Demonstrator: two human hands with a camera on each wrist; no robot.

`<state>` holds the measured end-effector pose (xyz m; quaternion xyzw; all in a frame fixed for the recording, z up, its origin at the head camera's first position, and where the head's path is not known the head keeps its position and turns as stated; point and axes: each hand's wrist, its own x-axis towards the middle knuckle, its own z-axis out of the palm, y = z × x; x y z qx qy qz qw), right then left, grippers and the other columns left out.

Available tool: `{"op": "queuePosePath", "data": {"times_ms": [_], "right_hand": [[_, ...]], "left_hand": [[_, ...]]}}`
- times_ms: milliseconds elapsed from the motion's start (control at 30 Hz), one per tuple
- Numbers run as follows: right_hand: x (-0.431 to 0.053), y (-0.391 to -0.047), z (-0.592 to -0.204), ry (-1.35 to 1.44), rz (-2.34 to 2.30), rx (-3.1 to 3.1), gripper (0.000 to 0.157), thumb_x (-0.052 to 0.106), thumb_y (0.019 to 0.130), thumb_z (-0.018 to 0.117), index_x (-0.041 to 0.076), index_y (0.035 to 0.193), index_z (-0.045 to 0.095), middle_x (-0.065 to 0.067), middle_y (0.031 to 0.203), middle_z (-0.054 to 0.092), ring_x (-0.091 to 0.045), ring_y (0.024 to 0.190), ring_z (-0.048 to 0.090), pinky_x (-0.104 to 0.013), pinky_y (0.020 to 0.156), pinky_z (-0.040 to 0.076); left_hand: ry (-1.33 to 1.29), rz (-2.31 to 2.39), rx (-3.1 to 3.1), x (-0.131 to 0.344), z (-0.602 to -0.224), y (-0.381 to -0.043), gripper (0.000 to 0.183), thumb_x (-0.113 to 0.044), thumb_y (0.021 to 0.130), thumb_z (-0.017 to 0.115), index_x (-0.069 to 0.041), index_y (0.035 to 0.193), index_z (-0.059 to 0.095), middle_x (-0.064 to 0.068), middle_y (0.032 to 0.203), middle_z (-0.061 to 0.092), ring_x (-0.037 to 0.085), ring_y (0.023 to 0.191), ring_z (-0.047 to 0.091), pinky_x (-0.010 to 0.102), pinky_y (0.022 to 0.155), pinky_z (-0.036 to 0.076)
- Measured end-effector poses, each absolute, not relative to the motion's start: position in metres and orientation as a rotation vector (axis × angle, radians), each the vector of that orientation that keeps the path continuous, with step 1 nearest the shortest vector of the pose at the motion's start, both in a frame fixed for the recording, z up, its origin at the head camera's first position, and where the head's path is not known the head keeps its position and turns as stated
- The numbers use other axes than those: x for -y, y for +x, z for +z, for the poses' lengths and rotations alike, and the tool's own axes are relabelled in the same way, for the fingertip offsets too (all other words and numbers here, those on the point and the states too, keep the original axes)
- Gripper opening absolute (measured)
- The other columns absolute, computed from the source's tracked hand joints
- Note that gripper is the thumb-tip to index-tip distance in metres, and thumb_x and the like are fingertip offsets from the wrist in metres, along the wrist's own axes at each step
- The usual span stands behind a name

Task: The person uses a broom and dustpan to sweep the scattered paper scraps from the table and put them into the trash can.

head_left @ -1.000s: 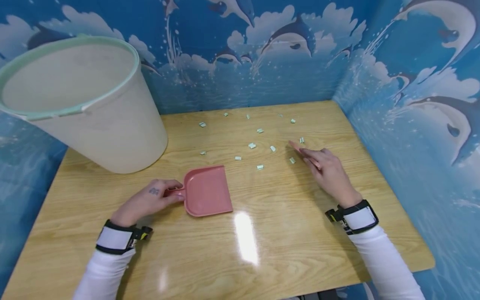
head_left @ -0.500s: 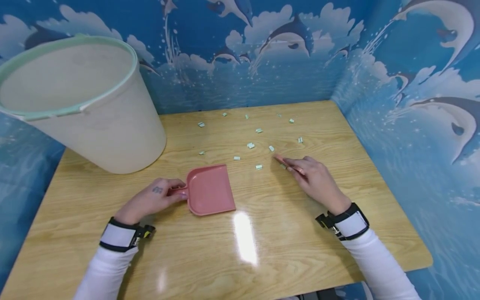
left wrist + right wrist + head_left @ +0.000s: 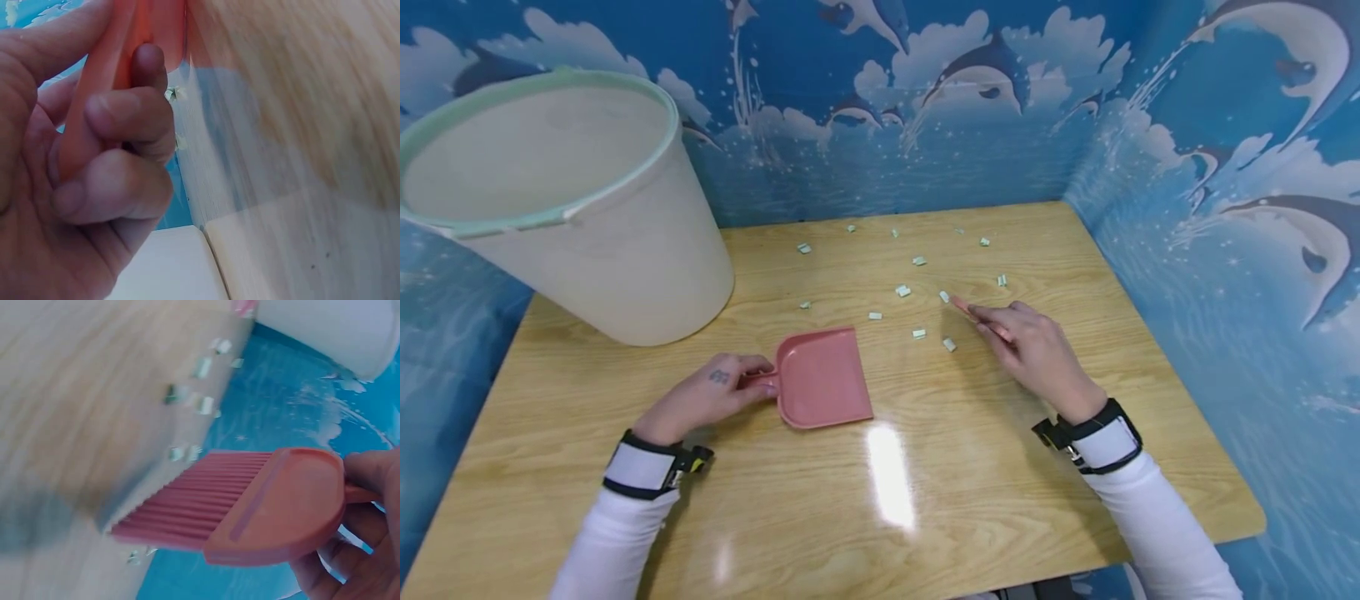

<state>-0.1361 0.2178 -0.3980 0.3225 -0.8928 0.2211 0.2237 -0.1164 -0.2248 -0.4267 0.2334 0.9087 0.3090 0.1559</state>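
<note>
My left hand [image 3: 703, 396] grips the handle of a pink dustpan [image 3: 822, 379] that lies on the table, its straight edge facing right. In the left wrist view the fingers [image 3: 125, 181] curl round the pink handle [image 3: 94, 106]. With my right hand [image 3: 1037, 354] I hold a small pink brush [image 3: 972, 310] by its handle; the right wrist view shows its bristles [image 3: 200, 500] pointing at the tabletop. Several small pale green scraps lie spread over the table, one scrap [image 3: 950, 344] just left of the right hand and another scrap [image 3: 944, 297] by the brush's tip.
A large whitish bucket [image 3: 625, 242] with a green rim stands at the table's back left. Blue dolphin-print walls [image 3: 880, 167] border the wooden table [image 3: 790, 517] behind and at the right. A bright light reflection [image 3: 891, 475] shows on the tabletop.
The right hand and brush have moved left, and one scrap has shifted left and nearer the front. The dustpan has slid slightly right with the left hand.
</note>
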Motion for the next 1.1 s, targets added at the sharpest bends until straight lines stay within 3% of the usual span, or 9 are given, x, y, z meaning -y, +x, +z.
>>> {"op": "queuePosePath", "data": {"times_ms": [200, 467, 733, 900, 1100], "right_hand": [[-0.214, -0.136, -0.407, 0.879, 0.494, 2.544, 0.027, 0.016, 0.089, 0.067, 0.006, 0.114, 0.071, -0.008, 0.09, 0.073, -0.02, 0.067, 0.057, -0.041, 0.053, 0.05], [-0.195, -0.129, -0.4, 0.986, 0.605, 2.54, 0.029, 0.01, 0.089, 0.065, 0.004, 0.117, 0.069, -0.01, 0.096, 0.074, -0.019, 0.071, 0.063, -0.04, 0.057, 0.052], [-0.176, -0.121, -0.392, 1.039, 0.758, 2.535, 0.026, 0.009, 0.091, 0.062, 0.0, 0.114, 0.069, -0.01, 0.098, 0.073, -0.012, 0.07, 0.06, -0.033, 0.054, 0.049], [-0.17, -0.121, -0.386, 0.991, 0.911, 2.511, 0.025, 0.009, 0.091, 0.062, -0.002, 0.111, 0.069, -0.014, 0.095, 0.073, -0.008, 0.058, 0.056, -0.024, 0.042, 0.047], [-0.169, -0.135, -0.388, 1.111, 0.814, 2.427, 0.027, 0.006, 0.088, 0.067, 0.005, 0.114, 0.07, -0.007, 0.096, 0.072, -0.014, 0.072, 0.055, -0.033, 0.056, 0.048]], "left_hand": [[0.676, 0.878, -2.602, 0.224, -0.423, -0.118, 0.023, -0.024, 0.094, 0.065, -0.01, 0.112, 0.067, -0.002, 0.081, 0.065, 0.011, 0.067, 0.054, 0.029, 0.058, 0.052], [0.691, 0.892, -2.599, 0.225, -0.426, -0.119, 0.023, -0.024, 0.094, 0.065, -0.009, 0.112, 0.067, -0.001, 0.083, 0.065, 0.011, 0.067, 0.054, 0.029, 0.058, 0.051], [0.684, 0.886, -2.599, 0.224, -0.425, -0.117, 0.022, -0.024, 0.094, 0.065, -0.011, 0.112, 0.067, -0.002, 0.081, 0.064, 0.011, 0.066, 0.053, 0.029, 0.056, 0.05], [0.664, 0.879, -2.591, 0.224, -0.426, -0.117, 0.022, -0.025, 0.094, 0.064, -0.012, 0.112, 0.067, -0.004, 0.081, 0.063, 0.011, 0.066, 0.054, 0.028, 0.056, 0.05], [0.668, 0.884, -2.596, 0.223, -0.425, -0.117, 0.021, -0.024, 0.094, 0.065, -0.012, 0.111, 0.068, -0.003, 0.08, 0.063, 0.012, 0.066, 0.054, 0.029, 0.056, 0.05]]}}
